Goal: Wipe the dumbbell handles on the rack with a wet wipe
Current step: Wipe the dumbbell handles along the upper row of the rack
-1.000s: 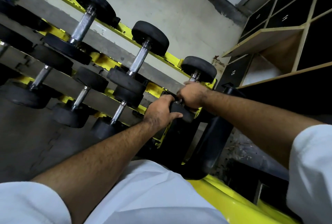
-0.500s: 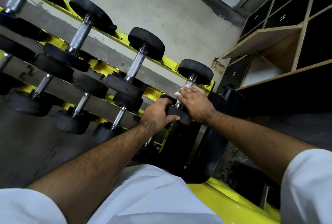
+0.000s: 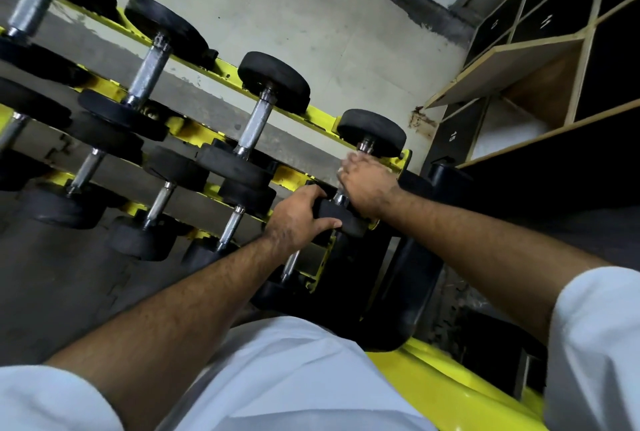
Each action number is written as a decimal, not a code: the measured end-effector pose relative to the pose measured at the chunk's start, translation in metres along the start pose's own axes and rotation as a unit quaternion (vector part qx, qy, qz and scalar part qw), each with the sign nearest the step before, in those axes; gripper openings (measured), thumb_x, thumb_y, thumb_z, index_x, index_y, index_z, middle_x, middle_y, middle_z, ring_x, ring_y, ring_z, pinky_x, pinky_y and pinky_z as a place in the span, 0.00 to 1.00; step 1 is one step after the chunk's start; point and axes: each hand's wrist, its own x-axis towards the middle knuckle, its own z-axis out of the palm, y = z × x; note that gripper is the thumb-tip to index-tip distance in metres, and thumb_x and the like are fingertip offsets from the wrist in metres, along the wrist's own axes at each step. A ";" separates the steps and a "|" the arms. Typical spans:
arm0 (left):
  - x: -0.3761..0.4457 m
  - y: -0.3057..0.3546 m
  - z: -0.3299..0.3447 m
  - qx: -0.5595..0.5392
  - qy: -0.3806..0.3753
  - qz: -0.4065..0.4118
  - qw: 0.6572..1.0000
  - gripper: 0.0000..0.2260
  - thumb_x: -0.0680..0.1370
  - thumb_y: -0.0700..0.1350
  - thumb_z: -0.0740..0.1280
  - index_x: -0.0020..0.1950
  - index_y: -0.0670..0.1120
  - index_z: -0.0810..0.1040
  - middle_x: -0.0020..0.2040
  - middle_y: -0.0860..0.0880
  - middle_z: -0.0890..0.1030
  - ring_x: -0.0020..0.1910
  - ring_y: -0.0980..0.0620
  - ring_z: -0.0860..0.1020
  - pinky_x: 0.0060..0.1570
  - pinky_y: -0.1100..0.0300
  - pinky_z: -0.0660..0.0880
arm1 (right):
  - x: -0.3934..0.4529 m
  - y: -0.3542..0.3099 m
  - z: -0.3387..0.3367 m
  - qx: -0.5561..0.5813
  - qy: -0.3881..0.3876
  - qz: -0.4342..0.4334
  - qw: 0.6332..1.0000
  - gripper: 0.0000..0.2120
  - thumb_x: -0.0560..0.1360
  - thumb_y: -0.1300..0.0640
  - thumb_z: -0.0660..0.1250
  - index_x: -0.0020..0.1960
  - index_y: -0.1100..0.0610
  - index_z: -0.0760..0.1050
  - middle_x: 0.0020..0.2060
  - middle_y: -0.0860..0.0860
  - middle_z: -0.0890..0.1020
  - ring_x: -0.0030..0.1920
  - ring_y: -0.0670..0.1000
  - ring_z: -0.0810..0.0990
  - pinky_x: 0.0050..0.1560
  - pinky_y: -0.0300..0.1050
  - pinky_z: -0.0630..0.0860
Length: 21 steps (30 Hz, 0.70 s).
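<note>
A yellow rack [image 3: 225,70] holds rows of black-headed dumbbells with steel handles. At the right end of the top row lies one dumbbell [image 3: 372,131]. My right hand [image 3: 369,185] wraps round its handle, with a bit of white wet wipe [image 3: 344,167] showing at the fingertips. My left hand [image 3: 298,219] grips the near black head [image 3: 341,217] of that same dumbbell. Most of the handle is hidden under my right hand.
More dumbbells [image 3: 258,119] fill the rack to the left, on the top row and the rows below it. Wooden cubby shelves [image 3: 540,60] stand at the right. A black padded post [image 3: 412,278] and a yellow frame [image 3: 450,385] lie near me.
My right hand has slid up the handle toward the far head, and the white wipe now shows at its fingertips. My left hand keeps its hold on the near head.
</note>
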 end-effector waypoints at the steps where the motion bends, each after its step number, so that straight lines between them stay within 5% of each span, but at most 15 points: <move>1: 0.000 0.000 -0.001 0.000 -0.003 0.000 1.000 0.26 0.68 0.60 0.77 0.60 0.50 0.76 0.56 0.53 0.78 0.53 0.51 0.78 0.49 0.60 0.72 | -0.001 -0.002 0.001 -0.001 0.000 -0.031 1.000 0.21 0.78 0.52 0.59 0.69 0.56 0.73 0.67 0.56 0.75 0.71 0.56 0.68 0.76 0.56 0.59; 6: 0.001 0.000 -0.002 -0.004 -0.006 -0.001 1.000 0.27 0.67 0.60 0.77 0.60 0.50 0.76 0.56 0.52 0.79 0.53 0.51 0.77 0.51 0.59 0.74 | -0.005 0.025 0.005 0.056 0.064 0.040 0.996 0.24 0.78 0.56 0.59 0.74 0.55 0.69 0.73 0.57 0.70 0.75 0.57 0.66 0.76 0.53 0.60; 11: 0.000 0.002 -0.002 -0.014 -0.005 -0.002 1.000 0.25 0.67 0.58 0.78 0.59 0.50 0.77 0.53 0.53 0.79 0.51 0.52 0.77 0.49 0.61 0.72 | -0.008 0.016 0.008 0.034 0.048 -0.126 0.990 0.21 0.77 0.55 0.65 0.69 0.48 0.75 0.66 0.51 0.78 0.68 0.52 0.73 0.73 0.51 0.64; 16: 0.000 0.000 0.000 -0.021 -0.003 -0.001 1.000 0.25 0.68 0.59 0.78 0.60 0.50 0.77 0.53 0.54 0.78 0.50 0.54 0.76 0.49 0.61 0.73 | -0.001 0.027 0.011 0.040 0.089 -0.012 0.995 0.19 0.77 0.58 0.65 0.67 0.49 0.77 0.65 0.52 0.78 0.68 0.54 0.73 0.72 0.52 0.66; 21: 0.001 -0.010 0.002 -0.025 -0.014 0.031 0.999 0.25 0.68 0.60 0.76 0.61 0.52 0.76 0.54 0.55 0.77 0.52 0.53 0.77 0.51 0.59 0.74 | -0.004 0.011 0.005 0.060 0.046 -0.140 0.987 0.17 0.75 0.55 0.66 0.63 0.47 0.80 0.58 0.48 0.82 0.61 0.52 0.79 0.68 0.52 0.71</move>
